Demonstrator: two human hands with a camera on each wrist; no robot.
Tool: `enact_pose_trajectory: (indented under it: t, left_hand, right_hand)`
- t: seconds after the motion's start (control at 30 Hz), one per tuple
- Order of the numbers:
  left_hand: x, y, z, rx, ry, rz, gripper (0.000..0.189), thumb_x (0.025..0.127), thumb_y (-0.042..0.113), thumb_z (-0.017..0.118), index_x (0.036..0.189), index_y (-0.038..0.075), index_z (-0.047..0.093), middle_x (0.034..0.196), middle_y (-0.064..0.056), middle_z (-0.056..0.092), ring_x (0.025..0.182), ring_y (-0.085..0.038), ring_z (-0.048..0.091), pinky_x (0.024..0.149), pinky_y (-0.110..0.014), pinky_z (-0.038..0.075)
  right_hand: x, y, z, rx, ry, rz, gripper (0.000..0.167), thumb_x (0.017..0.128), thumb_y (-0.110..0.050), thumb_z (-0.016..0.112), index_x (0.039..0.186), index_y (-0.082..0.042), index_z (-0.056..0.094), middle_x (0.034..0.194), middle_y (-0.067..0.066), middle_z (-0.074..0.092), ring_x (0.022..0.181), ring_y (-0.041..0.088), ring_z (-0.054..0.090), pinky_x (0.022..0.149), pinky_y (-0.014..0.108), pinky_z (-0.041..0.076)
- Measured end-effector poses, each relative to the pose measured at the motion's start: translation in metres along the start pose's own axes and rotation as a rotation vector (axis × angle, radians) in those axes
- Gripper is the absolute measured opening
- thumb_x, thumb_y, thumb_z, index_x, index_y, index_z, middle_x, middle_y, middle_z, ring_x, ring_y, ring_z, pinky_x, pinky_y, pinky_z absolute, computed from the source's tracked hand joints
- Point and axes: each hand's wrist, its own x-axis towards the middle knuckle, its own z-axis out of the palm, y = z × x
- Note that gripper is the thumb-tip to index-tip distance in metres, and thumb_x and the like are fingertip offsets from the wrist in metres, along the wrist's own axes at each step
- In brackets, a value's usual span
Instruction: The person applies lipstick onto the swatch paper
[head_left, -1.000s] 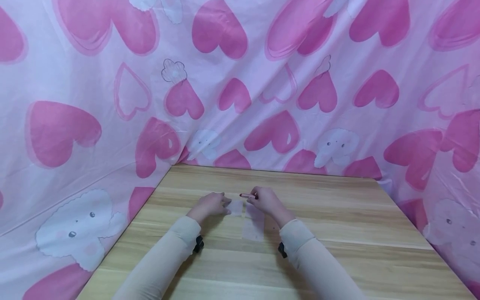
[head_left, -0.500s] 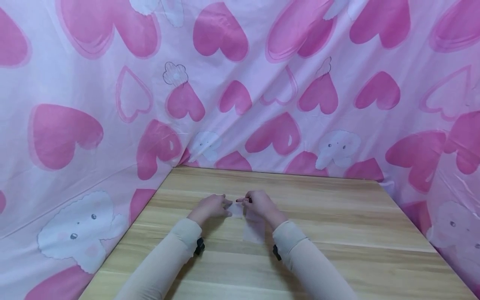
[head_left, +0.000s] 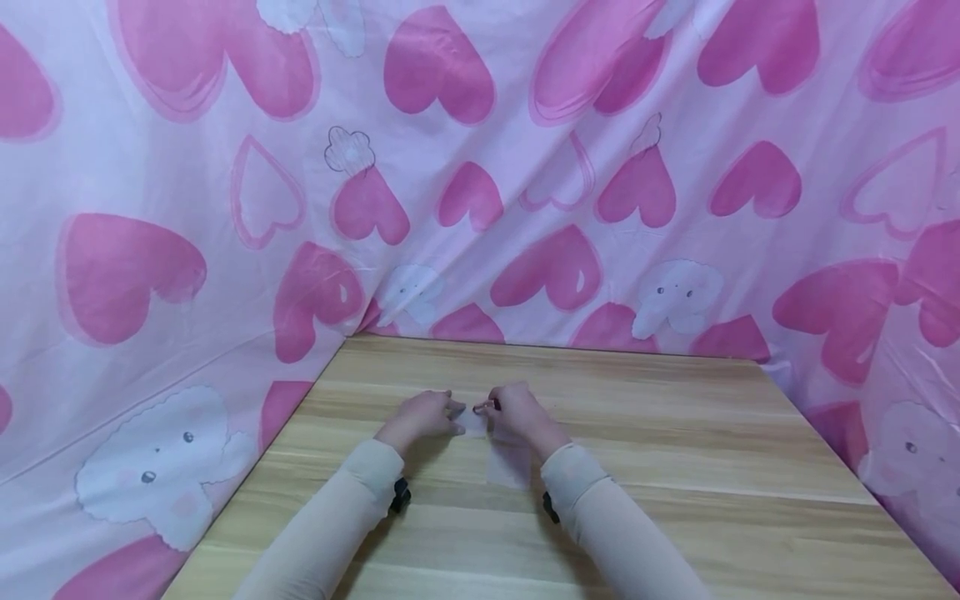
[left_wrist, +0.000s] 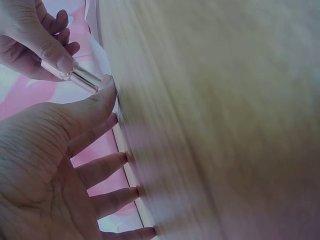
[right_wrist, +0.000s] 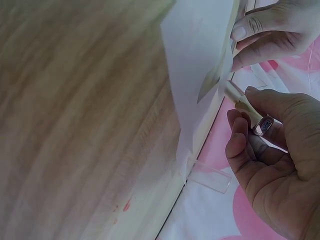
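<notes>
The left sleeve [head_left: 322,517] and right sleeve [head_left: 622,525] come in from 7 and 5 o'clock; beyond them the large sheet [head_left: 510,471] lies on the table [head_left: 675,433], partly behind the right hand [head_left: 519,410]; that hand pinches the tube [right_wrist: 246,106] between thumb and curled fingers, its tip toward 9 o'clock above the small sheet [head_left: 474,423], contact too small to tell; the left hand [head_left: 423,415], fingers spread and nearly straight, grasps nothing, its fingertips down at the small sheet's 9 o'clock side; the right wrist view shows a clear piece [right_wrist: 212,179] at the tube's 7 o'clock and red marks [right_wrist: 127,204] farther round; at 12 o'clock hangs the heart-print cloth [head_left: 547,267].
</notes>
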Motion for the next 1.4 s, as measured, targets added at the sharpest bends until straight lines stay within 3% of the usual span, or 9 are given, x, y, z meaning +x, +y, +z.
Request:
enact_pose_trajectory:
  t: [0.27, 0.4, 0.67, 0.8, 1.03, 1.27, 1.33, 1.4]
  left_hand:
    - [-0.002, 0.001, 0.0, 0.001, 0.013, 0.014, 0.052, 0.085, 0.04, 0.079, 0.133, 0.024, 0.067, 0.153, -0.014, 0.045, 0.136, -0.042, 0.045, 0.106, -0.062, 0.038]
    - [0.001, 0.001, 0.0, -0.006, 0.018, 0.015, 0.052, 0.085, 0.04, 0.079, 0.133, 0.024, 0.067, 0.153, -0.014, 0.045, 0.137, -0.042, 0.045, 0.107, -0.061, 0.037]
    - [0.002, 0.0, -0.001, -0.011, 0.025, 0.009, 0.052, 0.086, 0.041, 0.078, 0.134, 0.026, 0.066, 0.154, -0.013, 0.044, 0.139, -0.041, 0.042, 0.11, -0.059, 0.035]
    - [0.001, 0.001, 0.0, -0.02, 0.018, 0.004, 0.052, 0.086, 0.041, 0.079, 0.134, 0.025, 0.066, 0.154, -0.013, 0.044, 0.139, -0.041, 0.042, 0.11, -0.06, 0.035]
    - [0.0, 0.0, 0.001, -0.018, 0.024, -0.004, 0.052, 0.086, 0.042, 0.079, 0.134, 0.026, 0.066, 0.154, -0.013, 0.045, 0.139, -0.04, 0.043, 0.11, -0.059, 0.035]
    - [0.0, -0.001, 0.001, -0.015, 0.026, -0.007, 0.052, 0.086, 0.042, 0.078, 0.134, 0.027, 0.066, 0.154, -0.013, 0.045, 0.139, -0.04, 0.043, 0.109, -0.06, 0.036]
    - [0.0, -0.001, 0.001, -0.019, 0.027, -0.006, 0.052, 0.086, 0.042, 0.079, 0.134, 0.026, 0.066, 0.154, -0.014, 0.045, 0.139, -0.04, 0.043, 0.109, -0.06, 0.036]
    - [0.0, -0.002, 0.002, -0.022, 0.029, -0.003, 0.053, 0.085, 0.042, 0.079, 0.134, 0.026, 0.066, 0.153, -0.014, 0.046, 0.138, -0.04, 0.043, 0.109, -0.06, 0.036]
  right_hand:
    - [-0.002, 0.001, 0.005, -0.023, 0.035, -0.027, 0.014, 0.096, -0.023, 0.07, 0.097, -0.01, 0.075, 0.084, -0.002, 0.069, 0.086, 0.019, 0.053, 0.08, 0.037, 0.049]
    - [-0.001, -0.001, 0.002, -0.024, 0.029, -0.027, 0.014, 0.096, -0.023, 0.071, 0.098, -0.01, 0.076, 0.082, -0.002, 0.068, 0.084, 0.019, 0.052, 0.079, 0.037, 0.047]
    - [0.001, -0.003, 0.001, -0.057, 0.019, -0.062, 0.014, 0.096, -0.025, 0.07, 0.093, -0.012, 0.075, 0.073, -0.007, 0.067, 0.071, 0.013, 0.058, 0.096, 0.043, 0.037]
    - [0.0, -0.005, 0.002, -0.034, -0.001, -0.045, 0.014, 0.096, -0.025, 0.07, 0.095, -0.012, 0.075, 0.072, -0.009, 0.066, 0.073, 0.013, 0.057, 0.098, 0.045, 0.037]
    - [-0.005, -0.01, 0.001, -0.052, 0.018, -0.092, 0.016, 0.096, -0.024, 0.07, 0.094, -0.009, 0.076, 0.072, -0.007, 0.067, 0.067, 0.011, 0.057, 0.094, 0.043, 0.036]
    - [-0.007, -0.014, -0.001, -0.043, 0.01, -0.096, 0.017, 0.096, -0.021, 0.07, 0.098, -0.006, 0.076, 0.071, -0.005, 0.064, 0.062, 0.009, 0.055, 0.067, 0.029, 0.047]
    - [-0.008, -0.014, -0.001, -0.039, 0.011, -0.103, 0.017, 0.096, -0.021, 0.07, 0.098, -0.005, 0.076, 0.073, -0.004, 0.065, 0.063, 0.009, 0.056, 0.065, 0.028, 0.049]
    - [-0.009, -0.015, -0.001, -0.041, 0.016, -0.119, 0.017, 0.095, -0.022, 0.071, 0.096, -0.005, 0.076, 0.073, -0.003, 0.067, 0.063, 0.009, 0.056, 0.071, 0.03, 0.048]
